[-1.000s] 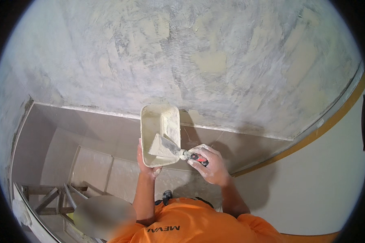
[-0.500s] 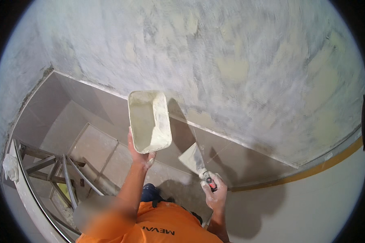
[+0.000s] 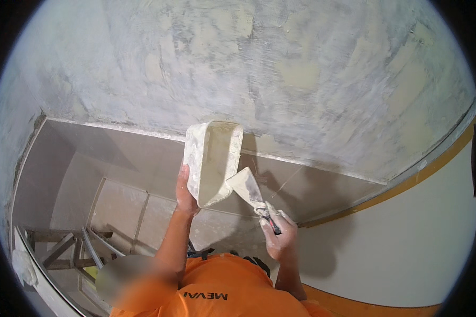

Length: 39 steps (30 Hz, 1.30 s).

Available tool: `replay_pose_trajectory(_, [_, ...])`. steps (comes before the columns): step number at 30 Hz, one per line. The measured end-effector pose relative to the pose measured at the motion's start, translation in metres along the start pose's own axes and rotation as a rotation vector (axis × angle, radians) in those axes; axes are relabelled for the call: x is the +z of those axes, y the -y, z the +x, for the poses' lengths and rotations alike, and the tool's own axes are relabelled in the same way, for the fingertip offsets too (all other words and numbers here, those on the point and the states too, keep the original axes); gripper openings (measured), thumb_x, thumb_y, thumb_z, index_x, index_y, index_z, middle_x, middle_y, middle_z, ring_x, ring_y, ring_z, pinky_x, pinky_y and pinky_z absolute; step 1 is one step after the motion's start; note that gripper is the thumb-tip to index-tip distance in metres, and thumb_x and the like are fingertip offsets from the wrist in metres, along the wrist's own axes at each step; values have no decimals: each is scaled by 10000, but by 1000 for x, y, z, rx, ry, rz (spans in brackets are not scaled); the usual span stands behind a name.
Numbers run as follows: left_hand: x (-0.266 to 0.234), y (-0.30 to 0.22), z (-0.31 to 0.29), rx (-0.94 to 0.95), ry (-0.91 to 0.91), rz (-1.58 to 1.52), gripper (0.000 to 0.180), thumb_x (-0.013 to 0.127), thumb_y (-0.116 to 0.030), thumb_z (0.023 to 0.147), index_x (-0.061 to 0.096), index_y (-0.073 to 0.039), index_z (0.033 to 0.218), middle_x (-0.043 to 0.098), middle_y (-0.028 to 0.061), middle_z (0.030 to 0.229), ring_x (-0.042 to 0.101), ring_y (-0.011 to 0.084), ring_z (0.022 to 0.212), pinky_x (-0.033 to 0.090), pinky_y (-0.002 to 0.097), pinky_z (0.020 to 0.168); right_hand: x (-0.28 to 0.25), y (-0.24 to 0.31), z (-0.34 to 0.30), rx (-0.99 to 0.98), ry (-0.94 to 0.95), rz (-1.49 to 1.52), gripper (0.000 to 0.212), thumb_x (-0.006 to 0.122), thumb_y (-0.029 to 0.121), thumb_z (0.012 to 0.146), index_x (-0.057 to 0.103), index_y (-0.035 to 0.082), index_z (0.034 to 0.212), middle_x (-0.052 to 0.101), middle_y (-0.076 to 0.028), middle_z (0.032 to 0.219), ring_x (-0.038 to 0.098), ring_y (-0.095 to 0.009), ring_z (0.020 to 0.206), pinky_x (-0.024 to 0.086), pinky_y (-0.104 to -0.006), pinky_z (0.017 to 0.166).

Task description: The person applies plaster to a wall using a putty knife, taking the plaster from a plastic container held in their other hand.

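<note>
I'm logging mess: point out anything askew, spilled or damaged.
The tub in the left hand looks askew: it tips rightward, exposing a residue-smeared outer side. The right hand, holding a putty knife, is smeared too.

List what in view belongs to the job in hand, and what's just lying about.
In use:
left hand, holding tilted tub
right hand, holding putty knife
probably the smeared wall

Apparently lying about:
barred frame, lower left
whitish lump beside it
</note>
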<state>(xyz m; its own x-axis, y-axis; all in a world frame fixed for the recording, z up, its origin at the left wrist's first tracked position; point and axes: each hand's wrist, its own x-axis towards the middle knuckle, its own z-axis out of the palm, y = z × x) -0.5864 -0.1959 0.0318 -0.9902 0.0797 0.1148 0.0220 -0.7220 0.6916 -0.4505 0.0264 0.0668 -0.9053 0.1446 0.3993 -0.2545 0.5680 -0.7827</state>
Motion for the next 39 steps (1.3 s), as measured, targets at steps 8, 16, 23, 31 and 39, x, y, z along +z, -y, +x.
replay_pose_trajectory(8, [-17,0,15,47,-126,-41,424,502,-353,1028,463,-47,1319,567,107,1250,575,210,1139,453,370,997,39,21,-12,166,124,-3,235,594,98,922,651,-68,1077,608,-138,754,549,-237,649,450,-335,639])
replay_pose_trajectory(16, [-27,-10,4,3,-258,99,367,523,-337,1042,470,-50,1264,580,78,1174,581,180,1086,493,350,922,58,46,-2,686,324,816,323,504,171,953,632,-40,1161,570,-58,708,421,-59,483,306,-208,407])
replay_pose_trajectory(23, [-56,-6,6,-74,-158,-129,495,477,-386,1049,409,-44,1400,531,125,1355,529,243,1256,423,405,1063,80,25,-4,770,386,1533,275,478,232,1008,607,-4,951,596,-87,773,473,-94,512,375,-242,460])
replay_pose_trajectory(31, [-12,-26,17,-195,-58,-141,639,442,-571,1003,495,-65,1390,645,92,1193,679,194,991,593,362,748,52,37,53,115,-193,920,359,553,279,994,636,-13,1185,640,-78,899,561,-122,667,432,-257,576])
replay_pose_trajectory(39, [22,-47,12,-336,-40,-169,590,437,-596,987,579,-89,1252,691,61,935,654,138,560,404,227,287,13,75,103,-421,-416,211,323,587,195,984,615,-81,1150,623,-102,963,544,-150,776,463,-290,702])
